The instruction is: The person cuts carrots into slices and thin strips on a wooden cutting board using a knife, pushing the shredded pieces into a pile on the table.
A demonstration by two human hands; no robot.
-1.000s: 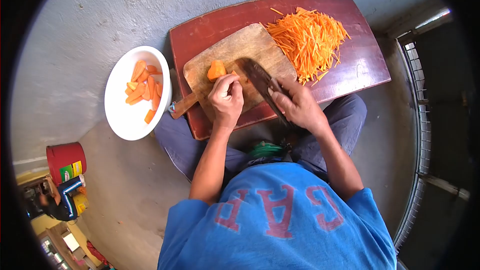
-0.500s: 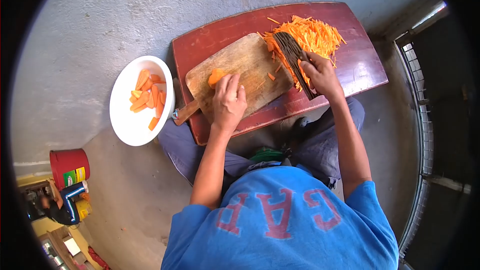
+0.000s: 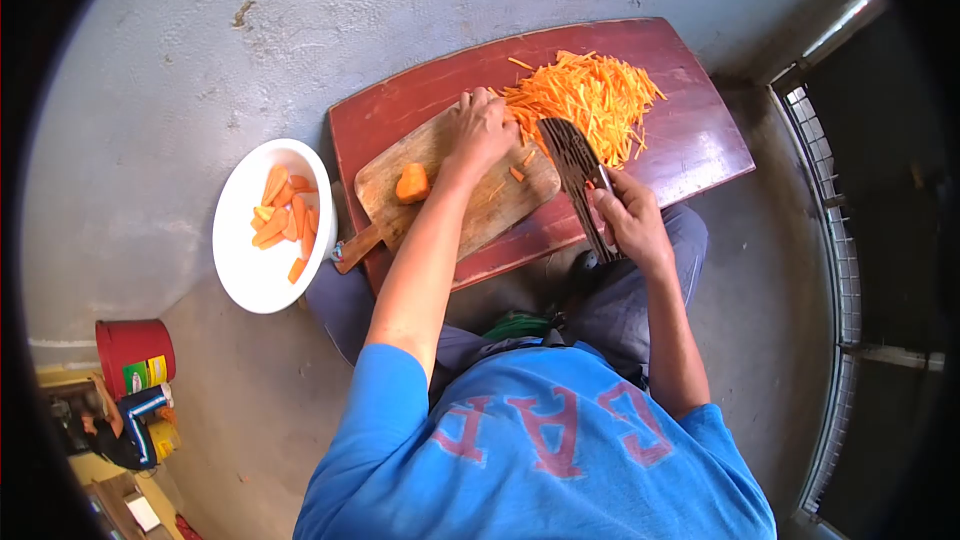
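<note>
My right hand (image 3: 636, 225) is closed around the handle of a broad, dark-patterned knife (image 3: 574, 172), held at the right end of the wooden cutting board (image 3: 385, 180). At the board's far edge, my left hand (image 3: 484, 130) has its fingers loosely bent and apart, fingertips beside the pile of carrot strips (image 3: 590, 100). No piece shows in that hand, though its fingertips are partly hidden. A peeled carrot chunk (image 3: 412, 183) rests on the board, left of my left forearm. A few small carrot scraps (image 3: 516, 174) lie near the board's right end.
A red wooden table (image 3: 690, 110) bears the board and strips, against a grey-blue wall. To the left, a white basin (image 3: 250, 265) holds several carrot pieces (image 3: 290, 220). A red bucket (image 3: 133, 350) and another person (image 3: 130, 425) are at the far left.
My left hand has left the carrot chunk and moved up and right to the strips. The knife has come off the pile, down towards the table's near edge.
</note>
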